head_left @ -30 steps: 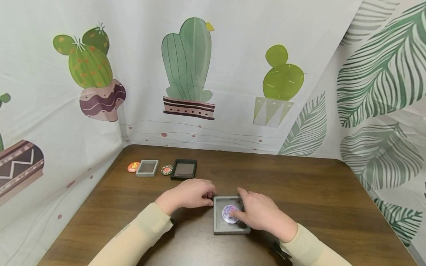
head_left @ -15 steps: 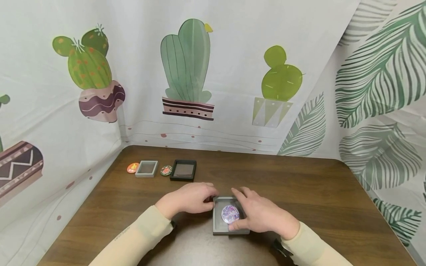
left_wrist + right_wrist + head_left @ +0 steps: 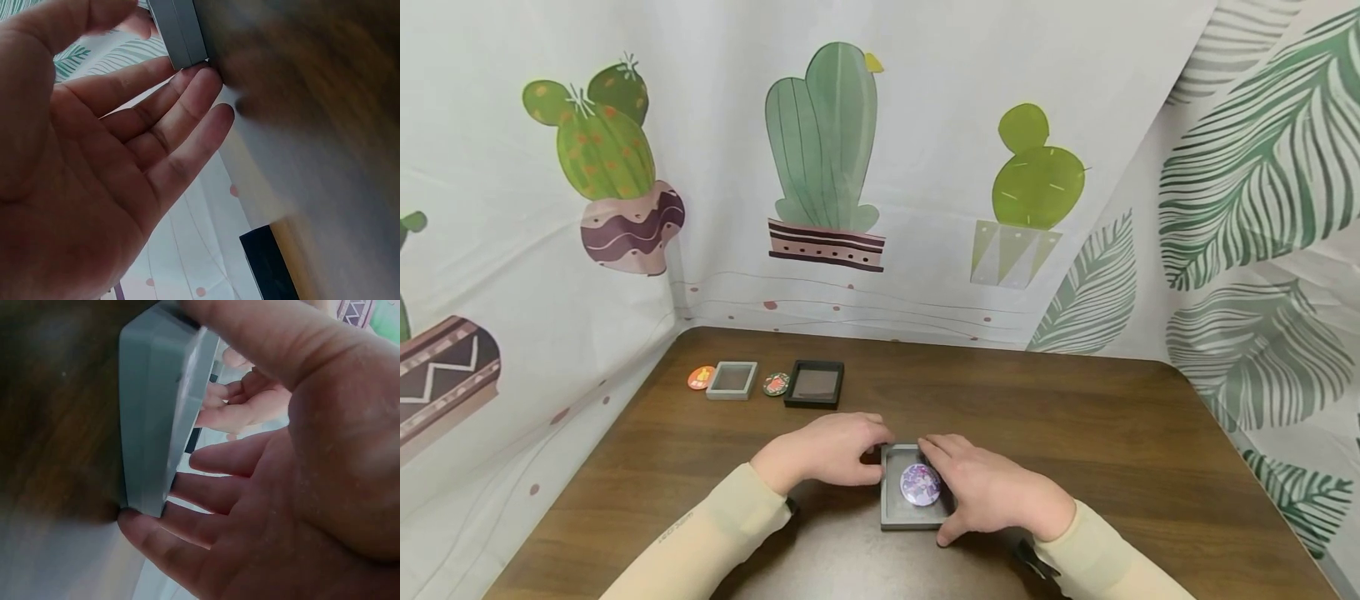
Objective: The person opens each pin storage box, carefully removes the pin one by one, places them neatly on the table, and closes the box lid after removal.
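Gray display frame [image 3: 886, 504], round badge [image 3: 920, 485] within | likely light, stiff; take by rim | right grip [image 3: 996, 492] clasps frame; left grip [image 3: 833, 450] touches frame, pinch unclear

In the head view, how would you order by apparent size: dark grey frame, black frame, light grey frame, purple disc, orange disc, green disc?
1. Dark grey frame
2. Black frame
3. Light grey frame
4. Purple disc
5. Orange disc and green disc: look alike, unranked

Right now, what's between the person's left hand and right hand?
In the head view: a square grey frame with a round, shiny purple disc inside its border, on the brown wooden table.
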Demonstrator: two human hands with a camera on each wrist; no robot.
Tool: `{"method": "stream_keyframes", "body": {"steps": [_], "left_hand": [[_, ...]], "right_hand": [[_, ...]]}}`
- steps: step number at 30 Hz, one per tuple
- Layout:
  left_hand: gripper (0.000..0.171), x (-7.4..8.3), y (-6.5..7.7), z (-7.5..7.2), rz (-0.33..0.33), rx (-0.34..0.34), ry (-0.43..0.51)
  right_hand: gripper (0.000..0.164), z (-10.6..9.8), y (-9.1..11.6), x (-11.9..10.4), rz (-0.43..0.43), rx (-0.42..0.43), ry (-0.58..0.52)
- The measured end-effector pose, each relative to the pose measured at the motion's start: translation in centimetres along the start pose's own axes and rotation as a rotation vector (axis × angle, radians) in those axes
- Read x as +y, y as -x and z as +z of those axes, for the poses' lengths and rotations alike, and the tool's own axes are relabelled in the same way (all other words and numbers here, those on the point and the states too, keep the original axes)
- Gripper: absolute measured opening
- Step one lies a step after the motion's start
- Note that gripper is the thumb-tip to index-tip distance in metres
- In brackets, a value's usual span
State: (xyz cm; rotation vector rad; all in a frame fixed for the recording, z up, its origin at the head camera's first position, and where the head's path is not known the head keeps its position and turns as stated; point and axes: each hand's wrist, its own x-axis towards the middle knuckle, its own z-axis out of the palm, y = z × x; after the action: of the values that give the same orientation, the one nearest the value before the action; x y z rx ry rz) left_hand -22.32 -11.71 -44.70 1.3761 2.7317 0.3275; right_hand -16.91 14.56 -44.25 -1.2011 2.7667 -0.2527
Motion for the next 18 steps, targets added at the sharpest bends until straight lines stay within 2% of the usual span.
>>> {"method": "stream_keyframes", "body": {"steps": [5, 12, 18], "left_hand": [[0.054, 0.1, 0.1, 0.0, 0.001, -0.023, 0.000], [0.091, 0.6, 0.3, 0.0, -0.031, -0.057, -0.010], [0.102, 1.4, 0.4, 0.1, -0.064, -0.069, -0.070]], "right_hand": [[0.113, 0.2, -0.3, 0.1, 0.016, 0.008, 0.023], [0.113, 0.6, -0.6, 0.4, 0.020, 0.034, 0.024], [0.114, 0.9, -0.9, 0.7, 0.019, 0.066, 0.016]]}}
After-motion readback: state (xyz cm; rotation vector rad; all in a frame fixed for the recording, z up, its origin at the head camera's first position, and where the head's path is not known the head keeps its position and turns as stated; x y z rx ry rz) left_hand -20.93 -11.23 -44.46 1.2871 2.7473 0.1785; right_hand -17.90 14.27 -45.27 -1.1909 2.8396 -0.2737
